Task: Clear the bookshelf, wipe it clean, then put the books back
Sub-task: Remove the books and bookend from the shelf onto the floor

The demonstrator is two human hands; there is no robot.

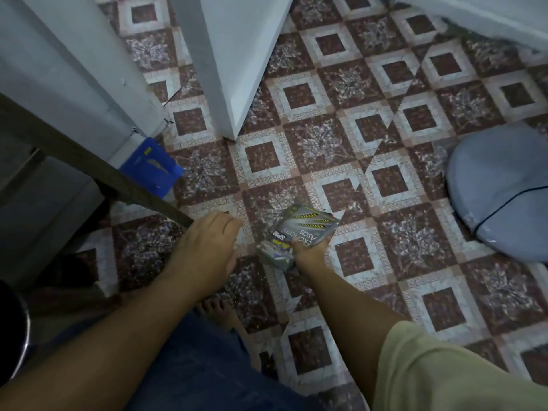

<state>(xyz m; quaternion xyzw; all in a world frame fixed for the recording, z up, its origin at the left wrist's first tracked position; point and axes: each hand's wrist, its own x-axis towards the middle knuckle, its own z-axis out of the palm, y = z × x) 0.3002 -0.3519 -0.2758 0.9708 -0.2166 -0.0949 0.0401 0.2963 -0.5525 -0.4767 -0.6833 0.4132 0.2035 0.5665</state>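
The right hand gripped a grey book by its near edge, low over the tiled floor. The left hand hung beside it, fingers relaxed and empty. This was probably the clearing step. Next, the book needed laying flat just ahead of the hands.

Looks like somebody's home, a plain little room: maroon-and-white patterned floor tiles, white-painted walls, a soft grey cushion lying on the floor, bare foot on the tiles, dark table edge at left.
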